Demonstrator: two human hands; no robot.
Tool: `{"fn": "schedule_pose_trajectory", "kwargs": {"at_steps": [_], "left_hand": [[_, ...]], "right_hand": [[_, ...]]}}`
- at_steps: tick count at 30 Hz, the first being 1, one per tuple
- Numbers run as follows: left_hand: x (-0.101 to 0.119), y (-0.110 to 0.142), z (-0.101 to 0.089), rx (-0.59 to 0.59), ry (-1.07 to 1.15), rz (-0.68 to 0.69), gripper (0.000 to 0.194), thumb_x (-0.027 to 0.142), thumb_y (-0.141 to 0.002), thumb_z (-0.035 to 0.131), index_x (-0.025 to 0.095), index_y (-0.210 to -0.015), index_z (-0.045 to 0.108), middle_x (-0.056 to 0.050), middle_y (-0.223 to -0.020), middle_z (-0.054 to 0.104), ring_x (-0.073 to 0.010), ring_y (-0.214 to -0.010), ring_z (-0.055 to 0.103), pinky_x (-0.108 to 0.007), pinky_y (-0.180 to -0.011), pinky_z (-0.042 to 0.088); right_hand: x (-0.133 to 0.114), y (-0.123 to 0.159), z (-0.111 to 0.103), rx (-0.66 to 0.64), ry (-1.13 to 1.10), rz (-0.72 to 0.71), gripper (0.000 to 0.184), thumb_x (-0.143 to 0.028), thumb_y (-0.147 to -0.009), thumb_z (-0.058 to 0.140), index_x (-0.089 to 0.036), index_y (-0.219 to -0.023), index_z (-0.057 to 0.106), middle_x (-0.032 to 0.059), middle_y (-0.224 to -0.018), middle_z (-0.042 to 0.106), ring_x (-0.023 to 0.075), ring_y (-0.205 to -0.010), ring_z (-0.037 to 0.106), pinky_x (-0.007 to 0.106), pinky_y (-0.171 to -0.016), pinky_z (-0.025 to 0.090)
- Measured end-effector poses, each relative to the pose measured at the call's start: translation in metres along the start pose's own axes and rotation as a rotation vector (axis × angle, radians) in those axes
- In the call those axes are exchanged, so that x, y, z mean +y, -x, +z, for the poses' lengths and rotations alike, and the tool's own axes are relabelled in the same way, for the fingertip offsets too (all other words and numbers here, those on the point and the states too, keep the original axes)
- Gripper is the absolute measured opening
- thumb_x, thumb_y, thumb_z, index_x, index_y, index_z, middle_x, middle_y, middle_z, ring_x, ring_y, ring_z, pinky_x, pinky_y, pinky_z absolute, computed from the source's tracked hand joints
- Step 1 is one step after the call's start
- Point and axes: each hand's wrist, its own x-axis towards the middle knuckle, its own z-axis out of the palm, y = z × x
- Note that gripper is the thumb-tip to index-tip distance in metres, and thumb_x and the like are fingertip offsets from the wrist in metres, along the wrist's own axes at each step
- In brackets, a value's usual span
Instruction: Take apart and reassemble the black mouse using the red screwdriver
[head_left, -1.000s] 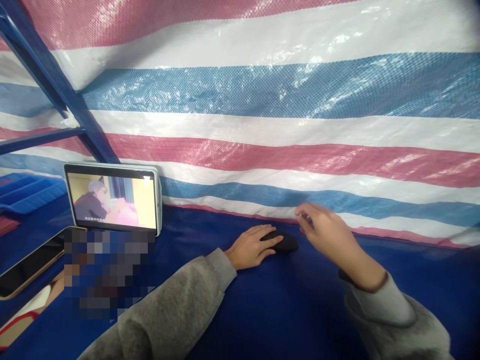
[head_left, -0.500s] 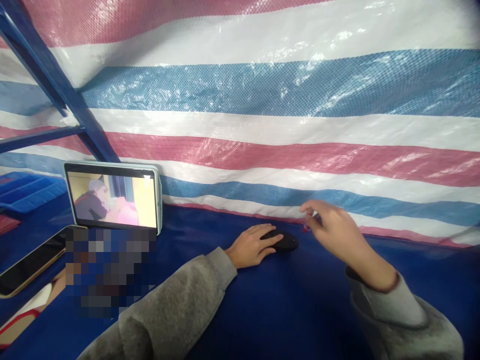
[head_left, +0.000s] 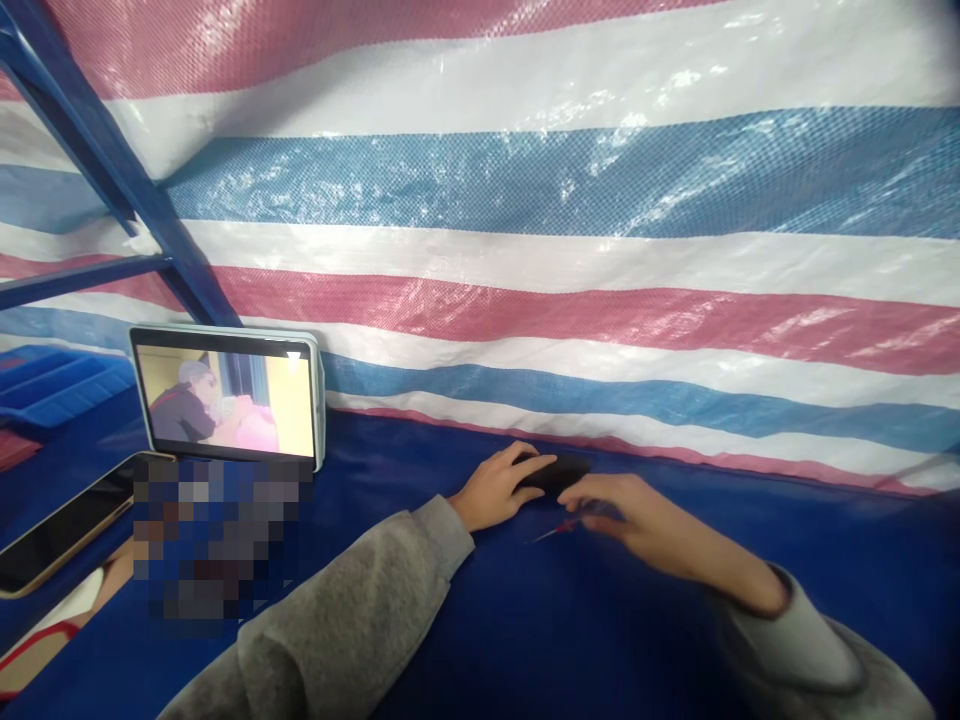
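Right hand (head_left: 634,512): grip closed, thumb and fingers together on a slim tool (head_left: 568,525) with a red section and a thin, pale shaft. The shaft emerged from the fingers toward the left hand and slanted down toward the wearer. Motion blur softened its outline, so the exact kind of tool could not be told.

Left hand (head_left: 495,490): palm down, fingers spread, laid over the left end of a black mouse (head_left: 568,472). Cannot tell whether this grip was clamped on the mouse or only rested on it. The mouse lay on the blue worktop (head_left: 525,640), between the two hands, with the right fingertips just beside its near edge. Both wrists came out of grey sleeves (head_left: 352,610).

Farther left, a tablet (head_left: 229,400) in a pale case stood propped up, its screen lit with a cartoon scene. In front of it, a pixelated patch covered part of the view. A phone (head_left: 71,525) with a dark screen lay to the left of that patch. Beyond the phone, at the left edge, sat a blue compartmented tray (head_left: 71,385).

Behind the worktop hung a striped sheet (head_left: 525,185) in red, white and blue; a blue metal frame (head_left: 199,275) stood at upper left.
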Motion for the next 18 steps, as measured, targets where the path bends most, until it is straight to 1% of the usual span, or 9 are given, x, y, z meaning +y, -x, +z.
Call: {"fn": "schedule_pose_trajectory", "kwargs": {"at_steps": [2, 5, 9, 12, 14, 15, 16, 17, 18], "left_hand": [[0.000, -0.001, -0.002, 0.015, 0.044, -0.031, 0.045, 0.036, -0.097, 0.054, 0.031, -0.141, 0.044, -0.005, -0.129, 0.055, -0.0211, -0.115, 0.057, -0.036, -0.101, 0.047], [0.001, -0.002, -0.004, 0.019, 0.087, -0.053, 0.043, 0.039, -0.100, 0.048, 0.030, -0.142, 0.042, -0.004, -0.129, 0.058, -0.0212, -0.117, 0.057, -0.038, -0.105, 0.044], [0.002, -0.003, -0.006, 0.015, 0.097, -0.108, 0.037, 0.040, -0.102, 0.042, 0.030, -0.138, 0.045, -0.004, -0.127, 0.058, -0.0208, -0.115, 0.056, -0.039, -0.104, 0.043], [0.001, -0.004, -0.004, 0.031, 0.055, -0.170, 0.036, 0.039, -0.103, 0.037, 0.029, -0.137, 0.046, -0.005, -0.123, 0.056, -0.0208, -0.112, 0.056, -0.039, -0.101, 0.044], [0.000, -0.005, -0.003, 0.044, 0.020, -0.188, 0.037, 0.039, -0.104, 0.034, 0.028, -0.137, 0.046, -0.005, -0.123, 0.054, -0.0210, -0.111, 0.056, -0.039, -0.100, 0.044], [0.000, -0.005, -0.002, 0.047, 0.007, -0.189, 0.037, 0.039, -0.104, 0.034, 0.027, -0.137, 0.045, -0.006, -0.122, 0.053, -0.0210, -0.110, 0.055, -0.039, -0.100, 0.044], [-0.001, -0.005, -0.001, 0.048, -0.003, -0.186, 0.037, 0.039, -0.104, 0.033, 0.027, -0.138, 0.045, -0.006, -0.122, 0.053, -0.0209, -0.110, 0.055, -0.039, -0.100, 0.043], [-0.002, -0.005, 0.000, 0.046, -0.012, -0.180, 0.038, 0.039, -0.104, 0.032, 0.027, -0.138, 0.044, -0.006, -0.122, 0.053, -0.0208, -0.110, 0.055, -0.039, -0.100, 0.043], [-0.002, -0.005, 0.001, 0.040, -0.022, -0.172, 0.038, 0.039, -0.105, 0.032, 0.027, -0.138, 0.044, -0.005, -0.121, 0.054, -0.0206, -0.110, 0.055, -0.039, -0.100, 0.042]], "right_hand": [[-0.001, 0.000, 0.012, -0.033, 0.008, -0.004, 0.026, -0.014, -0.083, 0.052, -0.024, -0.101, 0.069, 0.0045, -0.104, 0.072, 0.0194, -0.097, 0.065, 0.036, -0.091, 0.048], [-0.005, -0.001, 0.029, -0.089, 0.061, -0.034, 0.025, -0.009, -0.078, 0.056, -0.023, -0.094, 0.069, 0.0030, -0.098, 0.069, 0.0179, -0.092, 0.063, 0.032, -0.085, 0.048], [-0.007, -0.005, 0.049, -0.136, 0.183, -0.013, 0.024, -0.008, -0.076, 0.059, -0.022, -0.093, 0.067, 0.0030, -0.096, 0.066, 0.0174, -0.089, 0.061, 0.030, -0.080, 0.046], [-0.017, -0.005, 0.055, -0.142, 0.279, -0.010, 0.024, -0.011, -0.077, 0.060, -0.021, -0.097, 0.067, 0.0061, -0.101, 0.067, 0.0223, -0.095, 0.061, 0.037, -0.087, 0.046], [-0.033, 0.000, 0.053, -0.083, 0.294, -0.043, 0.023, -0.015, -0.081, 0.055, -0.020, -0.101, 0.067, 0.0090, -0.102, 0.067, 0.0263, -0.097, 0.061, 0.046, -0.091, 0.046], [-0.045, 0.005, 0.052, -0.030, 0.243, -0.090, 0.025, -0.015, -0.085, 0.049, -0.021, -0.101, 0.068, 0.0089, -0.099, 0.068, 0.0251, -0.095, 0.062, 0.046, -0.090, 0.047], [-0.058, 0.011, 0.049, 0.023, 0.135, -0.175, 0.029, -0.014, -0.088, 0.044, -0.024, -0.102, 0.068, 0.0071, -0.098, 0.068, 0.0219, -0.091, 0.063, 0.042, -0.090, 0.048], [-0.072, 0.018, 0.047, 0.062, -0.021, -0.300, 0.032, -0.015, -0.088, 0.044, -0.027, -0.106, 0.068, 0.0055, -0.101, 0.069, 0.0190, -0.090, 0.064, 0.038, -0.091, 0.050], [-0.085, 0.026, 0.044, 0.083, -0.116, -0.420, 0.033, -0.019, -0.088, 0.046, -0.032, -0.109, 0.068, 0.0040, -0.101, 0.070, 0.0190, -0.088, 0.066, 0.035, -0.087, 0.052]]}}
